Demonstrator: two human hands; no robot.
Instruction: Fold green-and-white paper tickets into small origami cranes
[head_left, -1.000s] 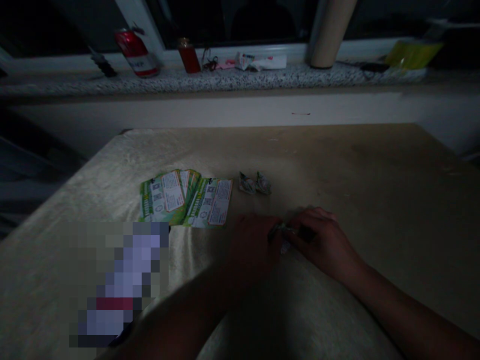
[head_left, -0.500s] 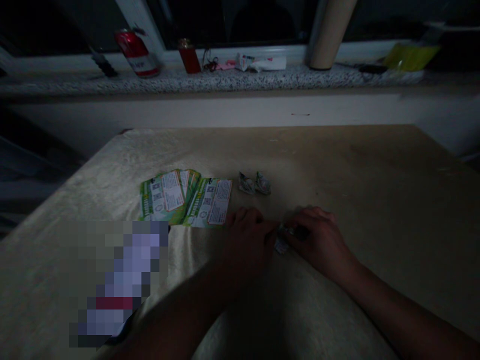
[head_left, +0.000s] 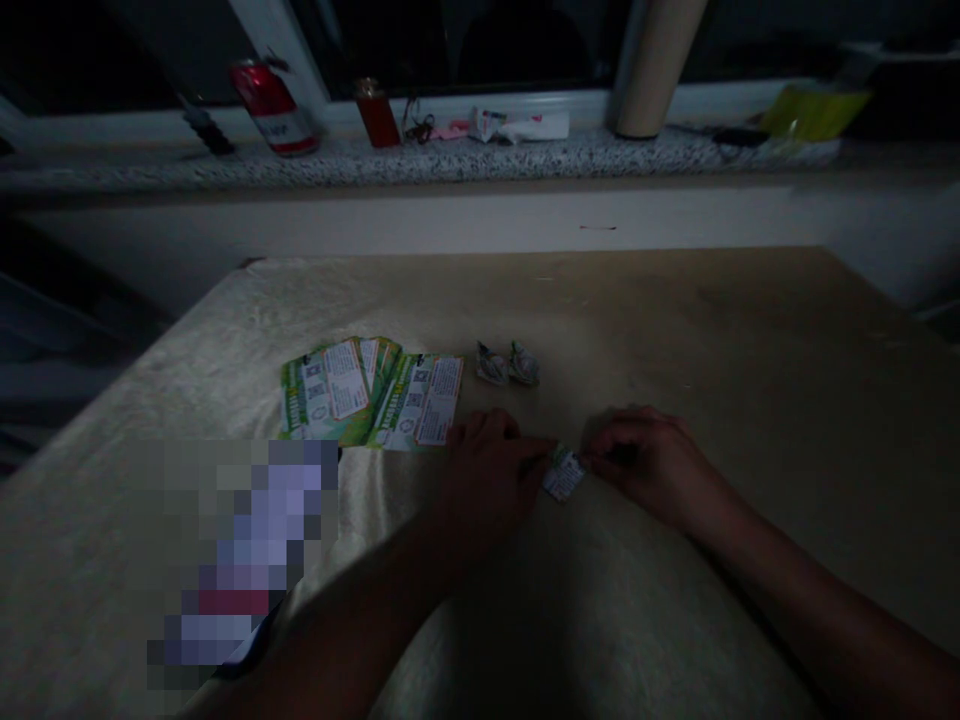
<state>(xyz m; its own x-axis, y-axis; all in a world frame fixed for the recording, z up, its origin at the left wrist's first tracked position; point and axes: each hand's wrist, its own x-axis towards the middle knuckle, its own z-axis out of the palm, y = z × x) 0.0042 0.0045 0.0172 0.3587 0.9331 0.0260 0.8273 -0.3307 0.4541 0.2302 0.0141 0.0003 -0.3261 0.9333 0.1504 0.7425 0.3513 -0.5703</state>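
Observation:
Between my hands, low over the table, is a small folded piece of printed paper (head_left: 564,474), pale with green at its top. My left hand (head_left: 491,465) pinches its left corner between thumb and index finger, the other fingers curled toward the table. At its right corner, my right hand (head_left: 643,455) pinches the edge with thumb and fingertips. Just beyond my hands stand two small folded paper pieces (head_left: 492,365) side by side. Several flat green printed leaflets (head_left: 416,400) lie overlapping to the left, past my left hand.
A phone-like object (head_left: 255,560), blurred out by large pixels, lies left of my left forearm. On the granite windowsill (head_left: 450,165) stand a red can (head_left: 274,105), a red lighter (head_left: 377,112), a white tube (head_left: 536,126), a cardboard tube (head_left: 656,70) and a yellow packet (head_left: 816,110).
My right hand has moved slightly right, from over the paper to its right corner. More of the paper's printed face now shows, flatter than before. My left hand has hardly moved.

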